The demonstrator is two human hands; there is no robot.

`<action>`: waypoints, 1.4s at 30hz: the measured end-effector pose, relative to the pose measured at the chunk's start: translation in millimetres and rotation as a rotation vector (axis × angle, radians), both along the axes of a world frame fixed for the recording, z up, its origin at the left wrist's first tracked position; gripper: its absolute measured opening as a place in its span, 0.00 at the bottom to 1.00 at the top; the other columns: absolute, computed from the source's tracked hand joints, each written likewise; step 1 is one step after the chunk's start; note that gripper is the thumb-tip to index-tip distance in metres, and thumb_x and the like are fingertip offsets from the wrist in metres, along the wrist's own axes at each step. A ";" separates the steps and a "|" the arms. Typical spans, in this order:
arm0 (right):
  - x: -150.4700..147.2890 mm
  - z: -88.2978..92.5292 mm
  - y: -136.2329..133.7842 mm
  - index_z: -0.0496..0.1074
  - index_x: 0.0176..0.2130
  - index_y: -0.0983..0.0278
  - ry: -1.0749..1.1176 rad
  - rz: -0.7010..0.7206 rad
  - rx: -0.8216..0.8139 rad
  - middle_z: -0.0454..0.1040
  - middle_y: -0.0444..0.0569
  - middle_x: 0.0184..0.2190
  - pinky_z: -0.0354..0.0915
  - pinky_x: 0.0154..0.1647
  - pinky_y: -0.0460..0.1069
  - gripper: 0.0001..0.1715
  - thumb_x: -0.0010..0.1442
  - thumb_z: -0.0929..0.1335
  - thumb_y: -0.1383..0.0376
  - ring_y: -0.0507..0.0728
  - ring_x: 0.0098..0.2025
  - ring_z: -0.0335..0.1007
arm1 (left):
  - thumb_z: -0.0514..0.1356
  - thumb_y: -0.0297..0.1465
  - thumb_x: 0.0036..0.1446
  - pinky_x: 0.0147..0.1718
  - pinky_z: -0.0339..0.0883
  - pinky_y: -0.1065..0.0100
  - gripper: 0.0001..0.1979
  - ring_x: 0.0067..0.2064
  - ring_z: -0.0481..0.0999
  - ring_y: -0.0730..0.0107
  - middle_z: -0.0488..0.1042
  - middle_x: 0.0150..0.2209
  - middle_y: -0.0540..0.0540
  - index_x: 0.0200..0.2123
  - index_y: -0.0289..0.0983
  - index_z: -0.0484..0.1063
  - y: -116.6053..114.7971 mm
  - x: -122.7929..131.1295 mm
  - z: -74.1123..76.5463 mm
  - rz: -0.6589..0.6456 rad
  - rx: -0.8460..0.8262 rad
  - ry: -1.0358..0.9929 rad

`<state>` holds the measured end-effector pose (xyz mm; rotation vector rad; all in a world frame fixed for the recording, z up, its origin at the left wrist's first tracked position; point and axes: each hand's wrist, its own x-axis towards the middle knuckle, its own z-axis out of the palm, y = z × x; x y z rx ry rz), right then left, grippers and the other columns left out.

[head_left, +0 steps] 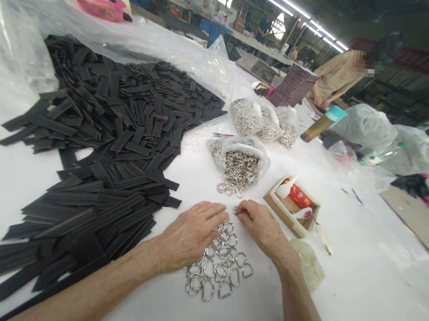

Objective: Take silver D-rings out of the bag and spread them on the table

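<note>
My right hand (263, 226) pinches a small metal D-ring (235, 210) between thumb and fingertips, just above the white table. Opposite it, my left hand (191, 234) lies flat with its fingers stretched out, at the upper left edge of a loose spread of silver D-rings (222, 269). The hand covers some of these rings. Beyond both hands, an open clear bag (242, 166) lies on its side, full of more rings, with several spilling from its mouth. To the left spreads a large heap of black strap pieces (120, 140), some under my left forearm.
Right of my hand stands a cardboard tray (293, 217) holding a red box and a white item. Three filled ring bags (268, 122) sit farther back, near a teal-capped bottle (323, 123). Tweezers (352, 196) lie at right. A person (336, 76) works across the table.
</note>
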<state>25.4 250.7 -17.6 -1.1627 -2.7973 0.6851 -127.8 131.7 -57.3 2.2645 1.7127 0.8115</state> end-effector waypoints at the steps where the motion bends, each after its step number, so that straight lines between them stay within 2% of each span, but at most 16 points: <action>1: -0.6 2.3 -3.7 0.70 0.32 0.62 -0.003 0.028 -0.027 0.74 0.46 0.32 0.58 0.35 0.47 0.10 0.58 0.61 0.71 0.53 0.35 0.67 | 0.52 0.26 0.59 0.57 0.54 0.56 0.17 0.57 0.62 0.62 0.64 0.56 0.41 0.53 0.36 0.59 -0.3 0.0 0.1 0.003 0.000 -0.011; 5: -2.0 8.0 -11.6 0.72 0.31 0.61 0.005 0.137 -0.111 0.74 0.43 0.30 0.59 0.32 0.45 0.12 0.60 0.60 0.69 0.51 0.33 0.68 | 0.52 0.28 0.59 0.57 0.53 0.56 0.18 0.57 0.62 0.62 0.65 0.55 0.41 0.53 0.35 0.59 -0.4 -0.2 1.3 -0.022 -0.014 -0.001; 8: -0.4 5.0 -5.6 0.72 0.30 0.61 0.020 0.139 -0.108 0.73 0.40 0.25 0.60 0.30 0.43 0.13 0.59 0.60 0.69 0.50 0.29 0.68 | 0.52 0.29 0.60 0.58 0.51 0.56 0.16 0.57 0.62 0.61 0.67 0.54 0.42 0.52 0.35 0.61 0.6 -0.3 2.5 -0.028 -0.047 0.035; 10: -0.1 -0.4 0.7 0.72 0.34 0.61 0.044 0.075 -0.034 0.74 0.42 0.27 0.62 0.32 0.44 0.14 0.59 0.59 0.70 0.51 0.30 0.68 | 0.51 0.29 0.61 0.58 0.50 0.56 0.15 0.57 0.61 0.61 0.67 0.54 0.43 0.51 0.35 0.63 1.4 -0.4 3.2 -0.033 -0.069 0.061; 13: -4.5 -11.3 6.0 0.70 0.45 0.64 0.080 -0.035 0.148 0.72 0.50 0.40 0.61 0.42 0.48 0.19 0.60 0.56 0.73 0.55 0.41 0.67 | 0.51 0.29 0.61 0.58 0.49 0.56 0.15 0.58 0.60 0.61 0.66 0.55 0.44 0.51 0.36 0.63 2.2 -0.4 3.8 -0.029 -0.080 0.081; 15: -9.9 -18.4 6.3 0.68 0.48 0.65 0.071 -0.054 0.238 0.69 0.53 0.44 0.59 0.45 0.50 0.23 0.58 0.56 0.76 0.57 0.45 0.65 | 0.51 0.29 0.61 0.58 0.49 0.56 0.15 0.58 0.60 0.61 0.65 0.55 0.44 0.51 0.36 0.63 2.1 -0.2 3.7 -0.024 -0.081 0.088; 18: -17.3 -25.6 5.1 0.67 0.51 0.63 0.024 -0.038 0.312 0.68 0.54 0.44 0.59 0.43 0.50 0.27 0.56 0.57 0.78 0.59 0.45 0.64 | 0.50 0.30 0.61 0.58 0.49 0.57 0.15 0.58 0.61 0.61 0.66 0.55 0.44 0.51 0.35 0.63 1.6 0.2 3.1 -0.025 -0.074 0.101; 22: -19.5 -26.3 4.5 0.69 0.49 0.61 -0.015 -0.016 0.347 0.68 0.52 0.43 0.59 0.41 0.49 0.26 0.56 0.57 0.78 0.59 0.44 0.64 | 0.51 0.30 0.61 0.58 0.49 0.57 0.15 0.58 0.61 0.62 0.66 0.55 0.44 0.51 0.36 0.63 1.6 0.4 2.0 -0.021 -0.059 0.107; 31: -7.4 -21.3 8.3 0.70 0.38 0.63 0.009 -0.055 0.277 0.71 0.49 0.37 0.57 0.41 0.46 0.17 0.59 0.57 0.76 0.55 0.40 0.65 | 0.51 0.29 0.61 0.58 0.50 0.56 0.15 0.57 0.61 0.61 0.66 0.55 0.43 0.51 0.36 0.63 1.2 -0.4 1.4 -0.022 -0.052 0.091; 35: -7.5 -14.7 3.6 0.70 0.34 0.64 0.031 -0.008 0.194 0.71 0.48 0.35 0.57 0.41 0.46 0.16 0.57 0.58 0.77 0.53 0.39 0.66 | 0.52 0.28 0.60 0.57 0.52 0.55 0.14 0.56 0.62 0.61 0.66 0.54 0.42 0.50 0.36 0.63 1.1 -0.5 0.9 -0.025 -0.031 0.057; 42: -8.5 1.8 -15.6 0.68 0.26 0.63 0.063 0.125 0.017 0.72 0.40 0.25 0.58 0.29 0.42 0.14 0.54 0.59 0.76 0.49 0.29 0.67 | 0.54 0.27 0.58 0.57 0.54 0.57 0.19 0.56 0.62 0.61 0.64 0.55 0.40 0.53 0.34 0.59 1.0 0.7 -1.0 0.026 -0.013 -0.051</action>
